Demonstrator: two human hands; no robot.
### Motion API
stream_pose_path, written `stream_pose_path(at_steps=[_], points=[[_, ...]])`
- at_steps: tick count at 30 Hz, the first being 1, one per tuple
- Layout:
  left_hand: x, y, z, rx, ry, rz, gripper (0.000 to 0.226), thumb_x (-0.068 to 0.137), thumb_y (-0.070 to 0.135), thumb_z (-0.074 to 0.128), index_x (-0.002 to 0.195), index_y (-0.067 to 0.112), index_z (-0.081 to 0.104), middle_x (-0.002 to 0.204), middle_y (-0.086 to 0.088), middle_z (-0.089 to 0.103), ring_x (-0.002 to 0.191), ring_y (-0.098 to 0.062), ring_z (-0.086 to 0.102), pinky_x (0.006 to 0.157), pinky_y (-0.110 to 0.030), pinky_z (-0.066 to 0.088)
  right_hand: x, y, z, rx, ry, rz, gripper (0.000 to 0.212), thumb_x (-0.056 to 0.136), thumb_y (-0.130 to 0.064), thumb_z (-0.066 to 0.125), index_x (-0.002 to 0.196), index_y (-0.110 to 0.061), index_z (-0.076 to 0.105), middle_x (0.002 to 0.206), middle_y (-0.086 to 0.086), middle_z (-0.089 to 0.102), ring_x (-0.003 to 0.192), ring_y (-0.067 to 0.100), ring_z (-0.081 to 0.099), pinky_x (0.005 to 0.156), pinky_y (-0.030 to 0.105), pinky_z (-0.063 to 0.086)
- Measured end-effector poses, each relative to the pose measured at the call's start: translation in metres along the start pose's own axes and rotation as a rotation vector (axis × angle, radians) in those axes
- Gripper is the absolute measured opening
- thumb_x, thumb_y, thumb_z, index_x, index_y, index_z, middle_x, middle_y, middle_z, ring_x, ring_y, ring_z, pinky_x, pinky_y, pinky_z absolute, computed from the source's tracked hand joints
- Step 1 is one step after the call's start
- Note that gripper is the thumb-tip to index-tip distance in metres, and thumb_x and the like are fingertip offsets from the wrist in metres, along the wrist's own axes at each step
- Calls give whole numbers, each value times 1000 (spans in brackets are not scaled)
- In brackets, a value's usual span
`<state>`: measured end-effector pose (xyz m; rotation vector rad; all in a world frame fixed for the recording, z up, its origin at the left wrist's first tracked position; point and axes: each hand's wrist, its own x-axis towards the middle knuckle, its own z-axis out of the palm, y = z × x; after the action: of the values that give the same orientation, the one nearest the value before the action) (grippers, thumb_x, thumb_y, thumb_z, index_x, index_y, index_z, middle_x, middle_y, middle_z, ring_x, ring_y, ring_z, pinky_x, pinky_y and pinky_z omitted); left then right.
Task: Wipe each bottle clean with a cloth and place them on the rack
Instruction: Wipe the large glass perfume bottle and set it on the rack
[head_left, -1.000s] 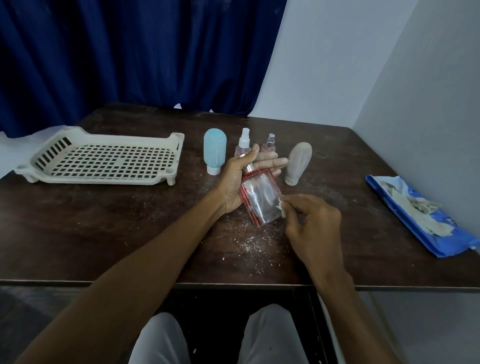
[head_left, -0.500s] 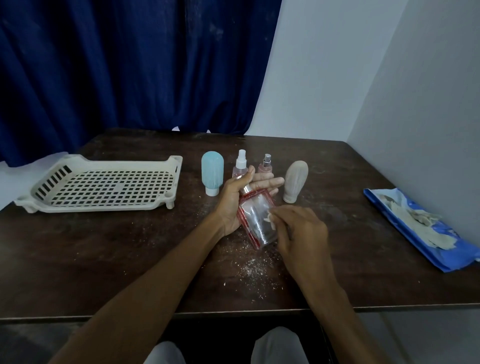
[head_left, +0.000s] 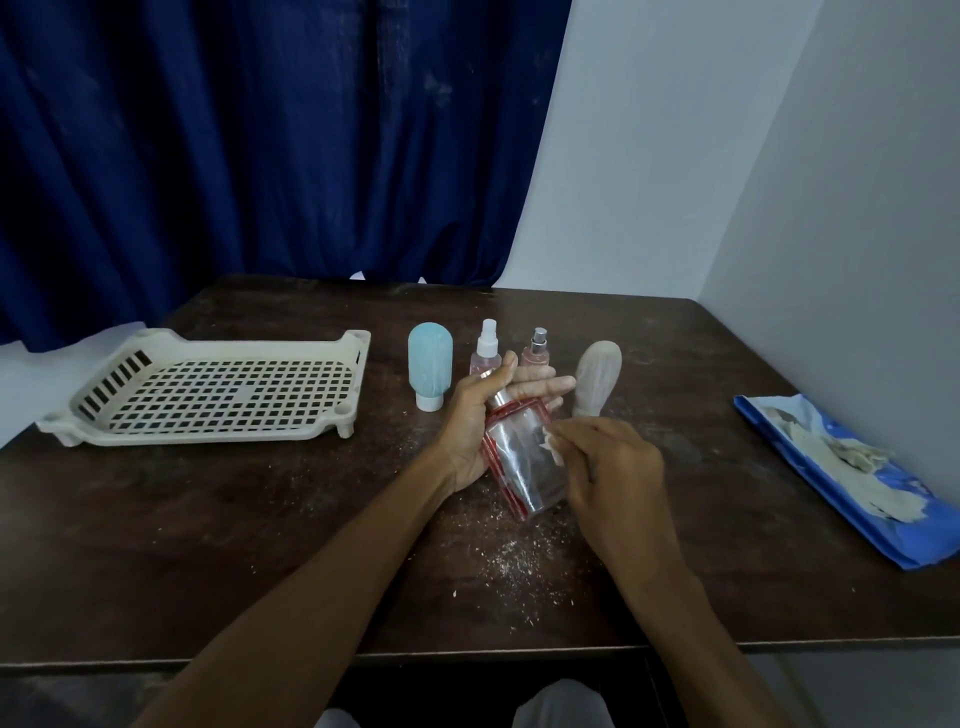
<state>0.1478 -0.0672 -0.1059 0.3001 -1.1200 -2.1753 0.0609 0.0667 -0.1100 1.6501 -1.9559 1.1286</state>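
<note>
One face at a time: left hand grips the bottle, neck toward 11 o'clock, right hand pinches the cloth; rotate between strokes.

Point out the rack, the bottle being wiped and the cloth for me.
rack (head_left: 208, 438): head view, on its near rim.
clear bottle (head_left: 519, 465): head view, on its clear front face.
cloth (head_left: 550, 447): head view, on the white scrap against the bottle.
</note>
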Motion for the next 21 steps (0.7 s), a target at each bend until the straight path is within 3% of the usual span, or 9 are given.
stream_pose_path(at_steps=[4, 7, 10, 14, 18, 21], points=[[-1, 1, 0, 11, 6, -9, 45, 95, 37, 50, 107, -4, 67, 113, -25, 71, 106, -31, 70, 98, -37, 54, 10, -15, 7, -45, 37, -43, 11, 76, 7, 73, 79, -4, 74, 81, 8, 71, 72, 20, 63, 63, 25, 54], [-2, 2, 0, 2, 18, -13, 47, 93, 37, 51, 109, -4, 67, 112, -24, 71, 103, -29, 71, 95, -34, 55, 0, -22, 8, -28, 18, -94, 16, 82, -10, 62, 87, -4, 77, 90, 8, 72, 79, 23, 66, 64, 31, 58], [-2, 2, 0, 12, 19, -10, 44, 96, 35, 49, 106, -3, 68, 111, -24, 72, 102, -29, 71, 95, -35, 55, 1, -13, 3, -35, -4, -52, 15, 74, 5, 75, 85, -5, 77, 88, 7, 73, 77, 23, 66, 65, 30, 57], [-3, 3, 1, 74, 18, -11, 46, 98, 36, 46, 109, -3, 67, 113, -23, 71, 104, -30, 71, 91, -37, 55, 21, -10, 1, -44, -26, -19, 14, 73, 10, 75, 78, -3, 74, 78, 7, 71, 66, 18, 64, 59, 23, 51], [-4, 3, 1, 78, 35, -10, 46, 101, 36, 44, 111, -2, 67, 114, -22, 71, 102, -28, 71, 89, -36, 56, 24, -10, 25, -29, -89, -35, 32, 70, 10, 78, 99, -3, 74, 98, 12, 70, 85, 24, 67, 71, 37, 60], [-4, 3, 0, 74, 42, -12, 47, 103, 36, 42, 116, -4, 64, 115, -22, 71, 106, -29, 70, 95, -38, 55, 18, -16, 26, -26, -111, -101, 38, 65, 11, 81, 100, -3, 74, 100, 12, 69, 90, 26, 65, 75, 39, 59]])
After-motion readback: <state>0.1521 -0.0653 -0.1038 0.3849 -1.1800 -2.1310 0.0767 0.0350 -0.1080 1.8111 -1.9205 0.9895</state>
